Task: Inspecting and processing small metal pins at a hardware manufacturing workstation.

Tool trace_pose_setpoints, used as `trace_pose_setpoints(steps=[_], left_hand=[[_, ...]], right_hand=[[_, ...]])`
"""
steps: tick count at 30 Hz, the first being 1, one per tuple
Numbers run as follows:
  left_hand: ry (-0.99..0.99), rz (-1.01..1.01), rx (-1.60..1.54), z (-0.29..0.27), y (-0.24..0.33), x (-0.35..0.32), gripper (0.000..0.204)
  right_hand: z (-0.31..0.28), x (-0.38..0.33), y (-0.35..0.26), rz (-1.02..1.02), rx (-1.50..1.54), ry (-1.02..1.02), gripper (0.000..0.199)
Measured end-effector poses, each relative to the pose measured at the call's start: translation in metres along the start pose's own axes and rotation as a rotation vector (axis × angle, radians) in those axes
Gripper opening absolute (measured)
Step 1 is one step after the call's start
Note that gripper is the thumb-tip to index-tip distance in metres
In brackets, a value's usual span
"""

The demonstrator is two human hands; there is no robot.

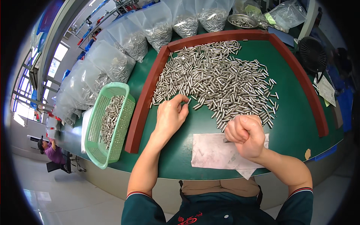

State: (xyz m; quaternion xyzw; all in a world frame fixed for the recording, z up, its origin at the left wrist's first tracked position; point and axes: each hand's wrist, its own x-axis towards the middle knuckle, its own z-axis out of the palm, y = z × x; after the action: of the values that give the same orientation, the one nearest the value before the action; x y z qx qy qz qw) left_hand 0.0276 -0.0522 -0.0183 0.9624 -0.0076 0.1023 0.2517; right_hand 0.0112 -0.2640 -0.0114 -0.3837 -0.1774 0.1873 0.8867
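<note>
Pins [225, 80] lie heaped at one o'clock from the left hand [170, 116] and at twelve from the right hand [246, 135]; the left's thumb and forefinger curl beside a loose pin, whether pinching it I cannot tell; the right is clenched, its contents hidden; red-brown edging [148, 99] bounds the heap from nine through twelve to three o'clock; bare green tabletop [294, 108] opens at two o'clock; both forearms reach in from six, the right fist above a cloth [212, 152].
</note>
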Motion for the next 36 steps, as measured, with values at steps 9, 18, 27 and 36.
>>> trace_pose_setpoints(steps=[9, 18, 27, 36], left_hand=[[0.071, 0.033, 0.102, 0.015, -0.007, 0.010, 0.014], [-0.214, -0.387, -1.355, 0.000, -0.002, 0.006, 0.005], [-0.354, -0.379, -1.544, 0.006, -0.007, 0.001, 0.009], [-0.325, -0.267, -1.361, 0.010, -0.002, 0.000, 0.011]], right_hand=[[0.003, -0.006, 0.002, 0.085, 0.015, -0.101, 0.038], [0.003, -0.003, 0.004, 0.009, -0.050, -0.087, 0.040], [0.002, -0.003, 0.002, 0.048, 0.028, -0.066, 0.038], [0.000, -0.001, 0.004, 0.029, 0.049, -0.050, 0.038]])
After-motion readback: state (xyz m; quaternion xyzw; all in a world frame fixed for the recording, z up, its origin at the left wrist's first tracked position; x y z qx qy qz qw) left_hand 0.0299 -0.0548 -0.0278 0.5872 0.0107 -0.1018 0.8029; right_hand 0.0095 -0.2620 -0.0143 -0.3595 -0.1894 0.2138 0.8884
